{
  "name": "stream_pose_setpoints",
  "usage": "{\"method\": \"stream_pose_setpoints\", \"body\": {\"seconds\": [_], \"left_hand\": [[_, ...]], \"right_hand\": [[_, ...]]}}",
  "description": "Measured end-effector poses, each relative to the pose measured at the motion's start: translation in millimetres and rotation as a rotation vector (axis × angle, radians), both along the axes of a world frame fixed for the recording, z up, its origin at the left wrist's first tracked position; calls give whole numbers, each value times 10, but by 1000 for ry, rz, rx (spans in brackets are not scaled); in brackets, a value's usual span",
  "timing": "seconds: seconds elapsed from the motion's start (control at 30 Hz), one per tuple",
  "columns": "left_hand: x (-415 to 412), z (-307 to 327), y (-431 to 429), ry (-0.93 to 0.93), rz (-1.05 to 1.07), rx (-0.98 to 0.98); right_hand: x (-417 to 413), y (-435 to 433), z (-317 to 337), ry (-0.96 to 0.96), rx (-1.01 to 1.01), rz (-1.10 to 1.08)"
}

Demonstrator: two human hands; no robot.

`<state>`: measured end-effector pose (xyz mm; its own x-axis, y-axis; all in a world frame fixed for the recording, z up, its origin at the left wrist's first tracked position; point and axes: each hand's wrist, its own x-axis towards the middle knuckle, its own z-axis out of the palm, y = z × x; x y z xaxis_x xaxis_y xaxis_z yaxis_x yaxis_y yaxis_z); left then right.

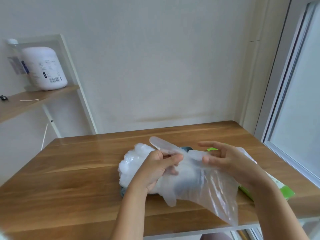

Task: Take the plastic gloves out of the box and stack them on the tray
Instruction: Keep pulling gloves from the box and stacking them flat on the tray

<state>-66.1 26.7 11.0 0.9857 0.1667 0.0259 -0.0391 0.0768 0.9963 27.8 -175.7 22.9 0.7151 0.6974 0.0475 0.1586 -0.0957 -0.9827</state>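
Glove [199, 184]: one, stretched in the air between two hands over the table [69, 179].
Left hand [159, 168]: pinches its fingers.
Right hand [223, 161]: thumb and fingers grasp its palm.
Pile [131, 163]: one, on the tray [123, 190]; number uncountable.
Box [285, 193]: one, green, behind the right arm.
Shelf: one jug [45, 68], one swab [29, 100].

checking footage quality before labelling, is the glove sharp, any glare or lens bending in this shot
Head view: soft overall; the plastic glove is translucent, with streaky glare on its cuff; the left hand and right hand pinching it look slightly blurred; wide-angle bending tilts the window frame and the shelf.
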Motion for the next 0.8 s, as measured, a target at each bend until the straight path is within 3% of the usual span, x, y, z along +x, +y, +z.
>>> {"method": "stream_pose_setpoints", "body": {"seconds": [0.07,0.17,0.37,0.53,0.67,0.8], "left_hand": [[-17,60,54,22,32,20],[-70,158,200,84,48,128],[-160,384,597,218,25,577],[-136,501,877,309,42,702],[-85,584,989,297,40,825],[53,579,1153,96,294,1035]], "right_hand": [[-22,5,25,47,8,105],[4,79,18,7,7,40],[194,432,67,-291,-201,-110],[357,753,298,-574,-315,-68],[435,946,471,-740,-315,-79],[496,1116,511,-969,-158,-242]]}}
